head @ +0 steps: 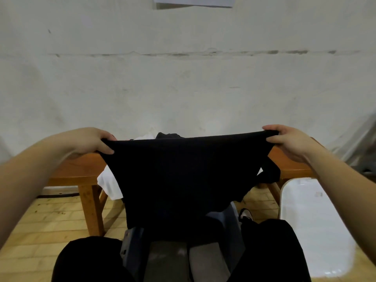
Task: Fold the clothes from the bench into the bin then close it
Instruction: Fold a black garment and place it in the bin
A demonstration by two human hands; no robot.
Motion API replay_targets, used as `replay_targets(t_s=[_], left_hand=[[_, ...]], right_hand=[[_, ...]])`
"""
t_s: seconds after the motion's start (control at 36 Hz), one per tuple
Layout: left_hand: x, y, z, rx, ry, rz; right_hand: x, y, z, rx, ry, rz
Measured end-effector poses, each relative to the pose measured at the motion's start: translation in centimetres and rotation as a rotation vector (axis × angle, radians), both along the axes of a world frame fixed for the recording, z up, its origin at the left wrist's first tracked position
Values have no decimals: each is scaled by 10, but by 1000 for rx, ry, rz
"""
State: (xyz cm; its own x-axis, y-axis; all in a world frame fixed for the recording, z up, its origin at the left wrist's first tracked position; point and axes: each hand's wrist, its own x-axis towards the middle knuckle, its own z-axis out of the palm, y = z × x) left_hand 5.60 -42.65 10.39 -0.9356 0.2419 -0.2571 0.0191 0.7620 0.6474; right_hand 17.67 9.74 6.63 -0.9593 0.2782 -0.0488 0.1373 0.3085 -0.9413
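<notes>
A black garment (183, 180) hangs spread across the middle of the frame, held up by its top edge. The left hand (89, 142), at centre left, pinches the garment's left corner, thumb in front and fingers curled behind the cloth. The right hand (289, 142), at centre right, pinches the other corner the same way, thumb over the top edge. The edge is pulled taut between the two hands and the cloth drops straight down from it, its lower hem over the bin.

Behind the garment runs a wooden bench (81, 171), from centre left to centre right. More clothes lie on it: a white piece (108, 184) shows just left of the held garment and droops over the bench's front edge, and a dark piece (168, 135) peeks above the taut edge.

The bin (134, 247) sits at lower centre between the person's knees, greyish and open; the garment hides most of it, so its contents cannot be made out clearly. A white lid (313, 226) lies on the wooden floor (40, 231) at lower right, beside the bin. A pale wall (183, 78) fills the upper frame.
</notes>
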Motion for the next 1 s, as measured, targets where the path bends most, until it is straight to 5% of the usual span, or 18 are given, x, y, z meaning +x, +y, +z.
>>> replay_targets(t_s=[0.17,0.33,0.42,0.58,0.78,0.94,1.0], left_hand=[[-4,-1,0,-176,321,4],[-11,-7,1,-298,571,105],[-1,-1,5,105,500,141],[-7,2,1,1137,158,200],[-8,15,3,1452,50,209],[-7,-1,29,1734,-202,-146],[-3,5,34,1722,-170,-98]], right_hand=[[4,-8,8,566,-26,-63],[3,-7,10,567,64,-156],[1,-4,10,293,134,-195],[-3,-18,20,-663,294,-152],[-1,-52,34,-990,322,-74],[-4,-53,55,-1230,431,418],[-2,-60,61,-1167,449,391]])
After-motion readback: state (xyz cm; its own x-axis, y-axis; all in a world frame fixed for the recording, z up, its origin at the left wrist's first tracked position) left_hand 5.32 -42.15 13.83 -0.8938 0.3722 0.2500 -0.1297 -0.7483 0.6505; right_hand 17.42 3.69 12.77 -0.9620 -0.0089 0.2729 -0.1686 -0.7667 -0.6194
